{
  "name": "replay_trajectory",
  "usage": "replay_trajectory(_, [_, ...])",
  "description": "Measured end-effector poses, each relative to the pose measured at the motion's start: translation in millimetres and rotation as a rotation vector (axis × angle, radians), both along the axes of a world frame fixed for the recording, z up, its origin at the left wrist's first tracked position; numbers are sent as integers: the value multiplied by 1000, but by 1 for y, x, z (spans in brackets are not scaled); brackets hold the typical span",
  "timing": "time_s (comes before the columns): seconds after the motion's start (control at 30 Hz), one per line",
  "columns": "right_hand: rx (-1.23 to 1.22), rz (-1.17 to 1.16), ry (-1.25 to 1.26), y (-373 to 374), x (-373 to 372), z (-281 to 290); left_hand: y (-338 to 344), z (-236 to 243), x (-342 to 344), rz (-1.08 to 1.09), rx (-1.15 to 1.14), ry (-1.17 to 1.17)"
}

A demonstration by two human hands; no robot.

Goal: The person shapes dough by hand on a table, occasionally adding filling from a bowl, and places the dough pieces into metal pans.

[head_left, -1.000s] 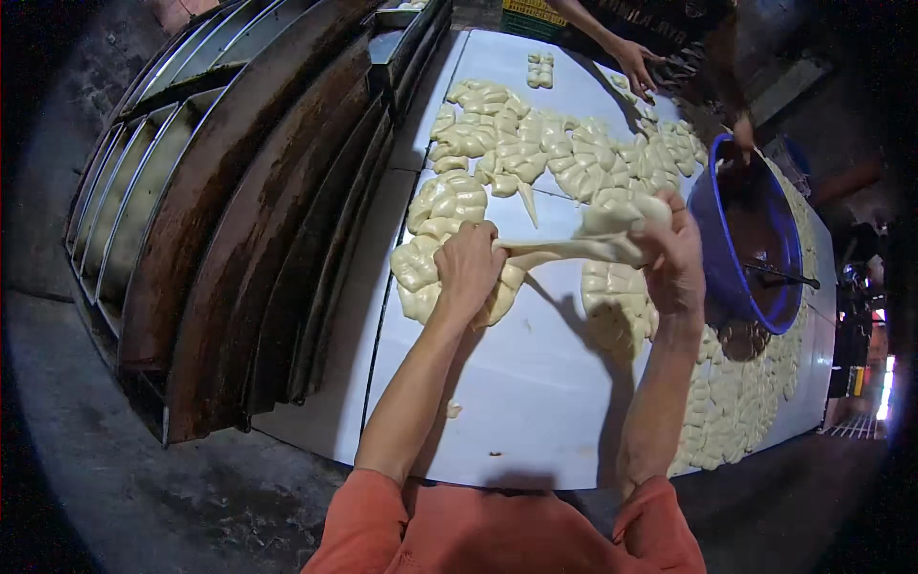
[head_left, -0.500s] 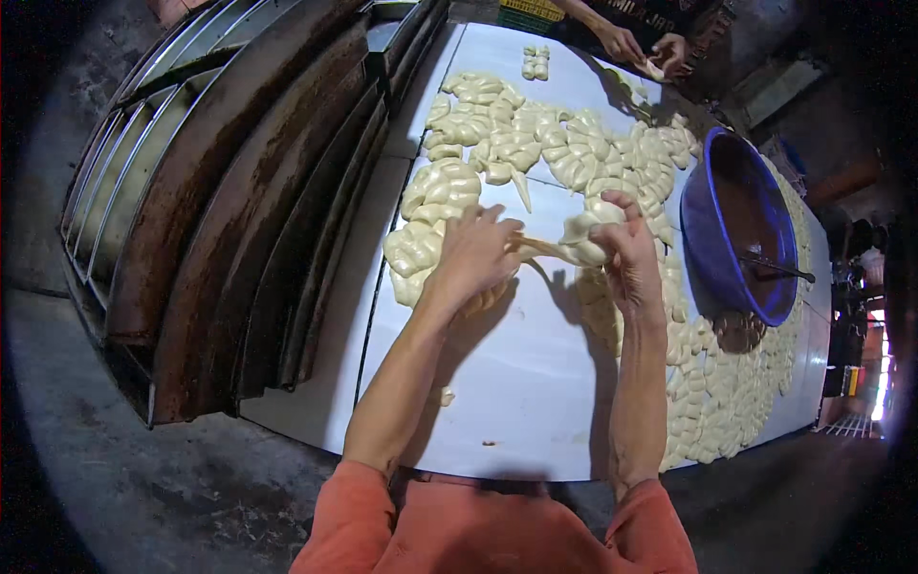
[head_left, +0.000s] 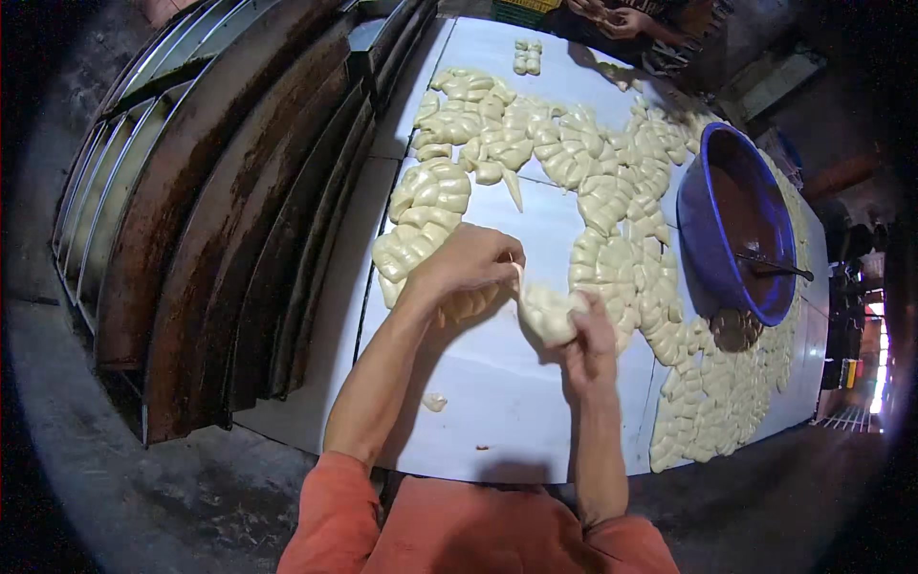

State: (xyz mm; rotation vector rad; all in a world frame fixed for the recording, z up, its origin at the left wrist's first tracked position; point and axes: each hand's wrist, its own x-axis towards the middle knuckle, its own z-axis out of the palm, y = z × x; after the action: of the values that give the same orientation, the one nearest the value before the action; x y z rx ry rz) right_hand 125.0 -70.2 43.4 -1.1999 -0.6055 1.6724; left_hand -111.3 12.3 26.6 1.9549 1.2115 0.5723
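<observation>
A pale piece of dough point(head_left: 549, 314) hangs over the middle of the white table, smeared a little by motion. My right hand point(head_left: 591, 340) is closed around its right end. At its upper left tip, my left hand point(head_left: 470, 260) pinches the dough with curled fingers. Beneath and beside the left hand lies a clump of pale dough pieces point(head_left: 421, 239). Farther off, more dough pieces point(head_left: 607, 191) are spread in a wide band over the tabletop point(head_left: 497, 402).
A blue basin point(head_left: 696, 225) with brown filling and a utensil stands at the right. Rusty metal trays or racks point(head_left: 220, 220) line the left. Across the table are another person's hands point(head_left: 612, 17). A small dough scrap point(head_left: 434, 402) lies near the front.
Both hands have come closer together, the right one moving left and nearer to me. The stretched dough between them has shortened. The other person's hands have drawn back from the table.
</observation>
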Motion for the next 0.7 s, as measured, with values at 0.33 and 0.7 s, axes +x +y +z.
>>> replay_trajectory(0.33, [336, 358, -1355, 10, -12, 45, 10, 1, 1, 19, 113, 82])
replay_trajectory(0.7, [93, 462, -417, 91, -25, -5, 29, 5, -19, 17, -144, -76])
